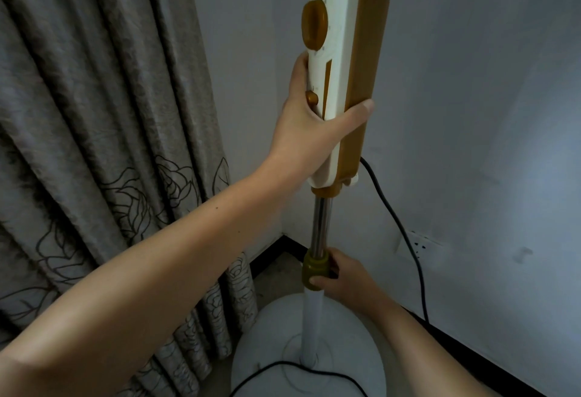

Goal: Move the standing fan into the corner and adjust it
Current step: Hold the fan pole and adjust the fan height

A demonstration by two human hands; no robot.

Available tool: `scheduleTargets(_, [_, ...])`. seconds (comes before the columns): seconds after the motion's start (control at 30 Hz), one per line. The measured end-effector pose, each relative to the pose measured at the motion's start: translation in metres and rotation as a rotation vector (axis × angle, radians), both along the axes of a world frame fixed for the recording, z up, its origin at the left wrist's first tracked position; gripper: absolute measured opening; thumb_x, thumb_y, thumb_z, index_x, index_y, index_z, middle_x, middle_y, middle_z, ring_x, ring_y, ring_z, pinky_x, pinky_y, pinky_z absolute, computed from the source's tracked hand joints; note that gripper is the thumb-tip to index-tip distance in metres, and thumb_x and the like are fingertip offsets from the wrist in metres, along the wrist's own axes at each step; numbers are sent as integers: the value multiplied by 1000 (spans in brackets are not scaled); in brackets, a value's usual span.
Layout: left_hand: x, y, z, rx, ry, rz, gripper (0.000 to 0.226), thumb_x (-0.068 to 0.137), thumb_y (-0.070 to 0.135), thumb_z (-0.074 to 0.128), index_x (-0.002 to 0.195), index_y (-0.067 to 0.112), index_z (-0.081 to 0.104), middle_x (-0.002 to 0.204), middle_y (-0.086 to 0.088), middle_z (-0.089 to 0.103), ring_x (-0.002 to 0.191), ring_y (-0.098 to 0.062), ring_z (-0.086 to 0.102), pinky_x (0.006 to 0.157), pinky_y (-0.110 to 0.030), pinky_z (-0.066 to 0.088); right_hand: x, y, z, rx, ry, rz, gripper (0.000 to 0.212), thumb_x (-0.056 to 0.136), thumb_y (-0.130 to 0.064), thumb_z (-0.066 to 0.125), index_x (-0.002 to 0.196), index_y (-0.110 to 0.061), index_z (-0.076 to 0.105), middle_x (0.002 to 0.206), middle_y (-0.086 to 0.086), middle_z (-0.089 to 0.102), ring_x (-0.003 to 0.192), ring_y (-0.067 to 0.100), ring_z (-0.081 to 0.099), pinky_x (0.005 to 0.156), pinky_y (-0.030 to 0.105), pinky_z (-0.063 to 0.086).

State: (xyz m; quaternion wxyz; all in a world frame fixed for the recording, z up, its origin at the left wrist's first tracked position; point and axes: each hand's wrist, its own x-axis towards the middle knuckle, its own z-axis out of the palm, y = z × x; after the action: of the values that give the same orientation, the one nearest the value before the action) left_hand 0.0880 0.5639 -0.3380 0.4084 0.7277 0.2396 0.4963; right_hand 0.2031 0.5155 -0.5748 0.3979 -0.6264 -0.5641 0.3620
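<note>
The standing fan stands in the room corner, its white and amber control column [342,50] rising out of the top of the view. My left hand [314,123] grips the lower end of that column, thumb across its amber side. Below it a chrome inner pole [321,223] runs down into an olive-yellow height collar [315,270]. My right hand [342,277] is closed around that collar. A white lower tube drops to the round white base [270,349] on the floor. The fan head is out of view.
Grey patterned curtains [103,145] hang at the left, close to the base. White walls meet behind the pole. A black power cord [399,226] runs from the column down the right wall, past a wall socket [419,244], and crosses the base.
</note>
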Motion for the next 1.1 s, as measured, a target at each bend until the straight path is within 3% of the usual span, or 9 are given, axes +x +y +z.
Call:
scheduleTargets(0.07, [0, 1, -1, -2, -2, -7, 86, 74, 38, 74, 139, 39, 18, 110, 21, 51, 101, -1, 56, 70, -12, 47, -6, 0, -2, 44, -20, -110, 37, 72, -30, 79, 97, -29, 51, 94, -13, 59, 88, 4, 59, 67, 5, 44])
scheduleTargets(0.13, [0, 2, -1, 0, 1, -13, 87, 74, 38, 74, 140, 37, 18, 116, 14, 53, 105, -7, 56, 75, -17, 49, -15, 1, -6, 111, -60, -213, 43, 68, -35, 81, 82, -29, 41, 84, -7, 54, 75, 4, 53, 58, 11, 40])
scheduleTargets(0.23, [0, 2, -1, -1, 5, -14, 88, 75, 38, 74, 141, 36, 17, 119, 11, 52, 106, -8, 56, 75, -17, 49, -22, 5, -9, 133, -144, -277, 46, 68, -44, 78, 86, -27, 39, 90, -2, 51, 84, 12, 53, 66, 20, 41])
scheduleTargets(0.4, [0, 6, -2, 5, 12, -24, 89, 75, 37, 74, 143, 35, 15, 110, 20, 50, 100, -1, 55, 70, -12, 45, -5, 2, 0, -15, 3, 110, 30, 84, -32, 65, 101, -39, 42, 101, -5, 57, 99, 13, 57, 87, 21, 47])
scheduleTargets(0.53, [-1, 6, -5, 1, 18, -13, 91, 74, 39, 74, 143, 36, 14, 111, 19, 51, 99, -1, 56, 69, -11, 46, -11, 4, -6, 56, -103, -49, 31, 81, -33, 71, 95, -35, 43, 96, -9, 57, 91, 8, 58, 70, 10, 41])
scheduleTargets(0.67, [-1, 6, -5, 10, 22, -10, 89, 74, 40, 74, 142, 35, 17, 107, 21, 52, 96, 1, 57, 63, -7, 46, -25, 10, -13, 93, -144, -243, 40, 72, -35, 78, 86, -27, 42, 91, 2, 55, 83, 12, 55, 62, 14, 38])
scheduleTargets(0.9, [-2, 8, -5, 17, 29, -4, 91, 75, 40, 73, 144, 33, 15, 104, 23, 49, 95, 1, 55, 64, -8, 44, -11, 15, 0, -18, -8, -33, 37, 75, -29, 76, 102, -20, 53, 103, 4, 66, 91, 12, 63, 73, 11, 46])
scheduleTargets(1.0, [-3, 9, -6, 18, 22, 3, 91, 75, 40, 74, 144, 33, 15, 104, 22, 50, 93, 3, 56, 56, -3, 46, -30, 16, -9, 120, 2, -248, 25, 76, -21, 74, 77, -16, 49, 75, 4, 62, 67, 12, 56, 56, 5, 42])
scheduleTargets(1.1, [-3, 9, -7, 13, 19, 11, 92, 75, 39, 74, 145, 33, 14, 107, 18, 51, 94, 2, 56, 54, 0, 44, -43, 18, -13, 168, 5, -425, 31, 77, -20, 74, 73, -21, 44, 67, -5, 53, 61, 7, 51, 52, 10, 39])
